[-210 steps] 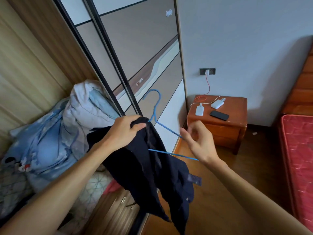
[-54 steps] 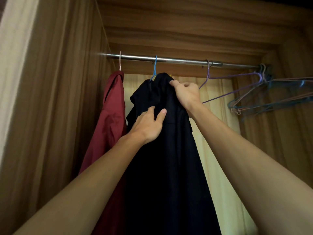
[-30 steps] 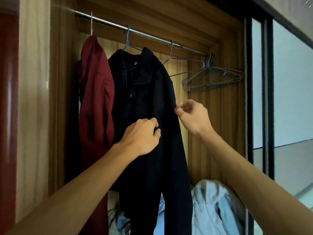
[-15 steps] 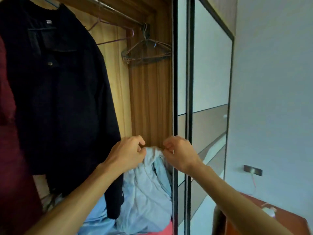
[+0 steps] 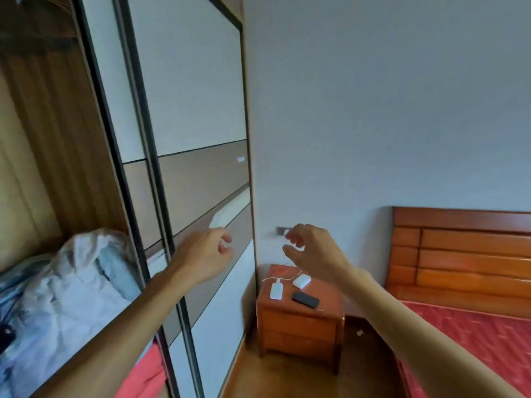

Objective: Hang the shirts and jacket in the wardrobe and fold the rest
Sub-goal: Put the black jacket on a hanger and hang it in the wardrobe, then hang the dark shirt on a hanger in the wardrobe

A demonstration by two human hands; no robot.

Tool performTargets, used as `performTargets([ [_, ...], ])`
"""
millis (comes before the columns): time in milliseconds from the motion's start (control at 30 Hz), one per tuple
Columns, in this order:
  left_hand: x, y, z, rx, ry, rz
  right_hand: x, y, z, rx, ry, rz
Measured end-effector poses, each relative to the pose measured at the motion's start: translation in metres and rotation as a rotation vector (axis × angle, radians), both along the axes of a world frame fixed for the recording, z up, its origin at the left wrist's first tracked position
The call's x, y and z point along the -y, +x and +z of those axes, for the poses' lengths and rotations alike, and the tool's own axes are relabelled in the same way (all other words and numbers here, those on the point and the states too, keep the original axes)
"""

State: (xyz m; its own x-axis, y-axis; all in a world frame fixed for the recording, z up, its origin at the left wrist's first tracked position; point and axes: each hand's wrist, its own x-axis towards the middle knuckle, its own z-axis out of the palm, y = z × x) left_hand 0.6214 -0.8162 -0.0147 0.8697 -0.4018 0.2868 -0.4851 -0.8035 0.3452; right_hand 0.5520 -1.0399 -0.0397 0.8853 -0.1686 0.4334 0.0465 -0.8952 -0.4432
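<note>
Both my hands are raised in the air with nothing in them. My left hand (image 5: pixel 205 254) hovers in front of the wardrobe's sliding door (image 5: pixel 186 116), fingers loosely curled. My right hand (image 5: pixel 311 252) floats beside it, in front of the wall, fingers apart. The open wardrobe (image 5: pixel 54 133) fills the left side; the hanging rail, the dark jacket and the red shirt are out of view. A heap of pale blue and white bedding (image 5: pixel 71 285) lies inside at the bottom, with red fabric (image 5: pixel 140 377) under it.
A wooden nightstand (image 5: pixel 300 323) stands against the wall past the wardrobe, carrying a black phone (image 5: pixel 305 299), two white chargers (image 5: pixel 276 291) and a cable. A bed with a red mattress (image 5: pixel 471 346) and a wooden headboard (image 5: pixel 462 254) is at the right. Wooden floor lies between.
My view has swung right, away from the hung dark jacket toward the wall and bed. Both hands let go of the pale bedding and lifted, empty.
</note>
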Motion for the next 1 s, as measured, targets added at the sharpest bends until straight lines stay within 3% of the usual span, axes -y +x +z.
performTargets([
  [233,0.170,-0.048,-0.031,-0.068,0.022,-0.256,0.146,-0.096,-0.025,-0.074,0.078,-0.240],
  [467,0.307,-0.103,-0.072,-0.112,0.217,-0.560,0.241,-0.186,-0.066,-0.127,0.161,-0.507],
  [733,0.439,-0.169,-0.114,-0.151,0.311,-0.962,0.300,-0.290,-0.127,-0.192,0.265,-0.855],
  [1000,0.524,-0.257,-0.165,-0.278,0.397,-1.339,0.292,-0.390,-0.179,-0.232,0.379,-1.229],
])
